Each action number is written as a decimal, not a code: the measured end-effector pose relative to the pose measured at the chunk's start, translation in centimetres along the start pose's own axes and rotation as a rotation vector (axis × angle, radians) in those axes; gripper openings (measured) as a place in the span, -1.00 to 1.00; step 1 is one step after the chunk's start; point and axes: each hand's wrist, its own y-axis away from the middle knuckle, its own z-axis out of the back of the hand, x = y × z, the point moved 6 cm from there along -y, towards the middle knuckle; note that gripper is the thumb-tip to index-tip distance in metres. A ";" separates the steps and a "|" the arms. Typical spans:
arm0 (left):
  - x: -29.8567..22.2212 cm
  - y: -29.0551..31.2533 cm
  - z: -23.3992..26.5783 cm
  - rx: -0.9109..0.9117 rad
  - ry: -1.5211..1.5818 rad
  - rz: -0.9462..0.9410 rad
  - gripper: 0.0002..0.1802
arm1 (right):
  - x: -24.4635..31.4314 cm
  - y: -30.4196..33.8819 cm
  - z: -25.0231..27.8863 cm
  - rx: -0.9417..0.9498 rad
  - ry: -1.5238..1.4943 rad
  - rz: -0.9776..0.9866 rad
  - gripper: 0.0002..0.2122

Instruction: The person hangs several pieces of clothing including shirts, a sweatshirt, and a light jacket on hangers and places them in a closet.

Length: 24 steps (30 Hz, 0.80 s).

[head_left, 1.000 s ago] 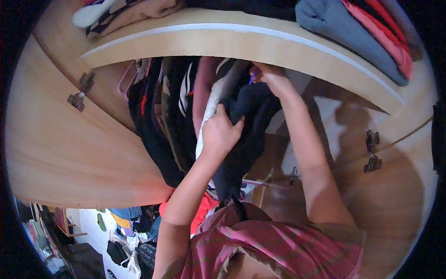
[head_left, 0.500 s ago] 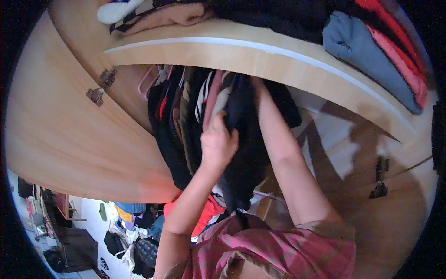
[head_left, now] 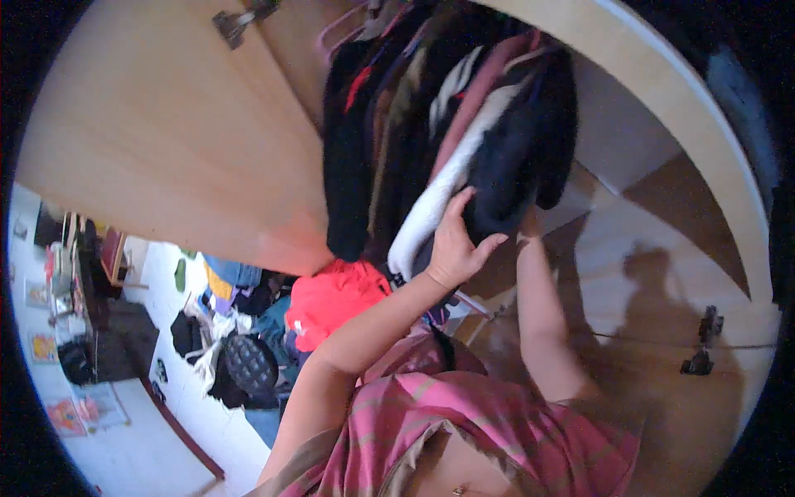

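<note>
A row of clothes hangs side by side in the wooden wardrobe, with a black garment (head_left: 517, 157) at the right end. My left hand (head_left: 455, 246) is at the lower left edge of this black garment, thumb and fingers apart. Right beside it hangs a white garment (head_left: 443, 197), then a dusky pink one (head_left: 472, 112). My right hand (head_left: 527, 225) reaches up to the bottom of the black garment, its fingers hidden by the cloth and shadow. Further left hang a black garment with a red patch (head_left: 348, 166) and a pink hanger (head_left: 327, 41).
A wooden door (head_left: 182, 149) stands open at the left and a shelf edge (head_left: 662, 62) curves overhead at the right. Below lie a red cloth (head_left: 331, 302) and a floor pile with a black quilted bag (head_left: 248, 364). A metal hinge (head_left: 704, 340) is at the right.
My view has tilted down, so the clothes sit higher in the picture. My right hand has come down from the top of the black garment to its bottom; my left hand's fingers have spread.
</note>
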 end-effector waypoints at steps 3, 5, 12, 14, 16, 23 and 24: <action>6.1 6.1 -0.3 0.197 -0.024 0.202 -0.11 | -12.6 8.3 4.3 -0.065 0.115 -0.259 -0.54; 11.7 11.7 -1.1 0.535 -0.103 0.490 -0.28 | -19.8 14.7 7.4 -0.095 0.231 -0.438 -0.55; 21.5 33.4 7.6 1.132 -0.289 0.684 -0.69 | -33.6 31.1 11.9 0.092 0.718 -0.776 -0.58; 19.8 33.1 10.7 1.096 -0.383 0.872 -0.70 | -37.1 33.4 15.5 0.093 0.846 -0.780 -0.59; 22.8 40.3 14.1 0.884 -0.306 0.926 -0.68 | -33.8 33.7 7.5 -0.002 0.742 -1.119 -0.79; 29.0 47.5 17.0 0.944 -0.449 1.095 -0.60 | -40.7 34.7 11.0 -0.087 0.794 -1.003 -0.75; 30.4 47.4 17.0 0.935 -0.542 1.046 -0.52 | -42.3 33.7 12.6 -0.046 1.075 -0.896 -0.66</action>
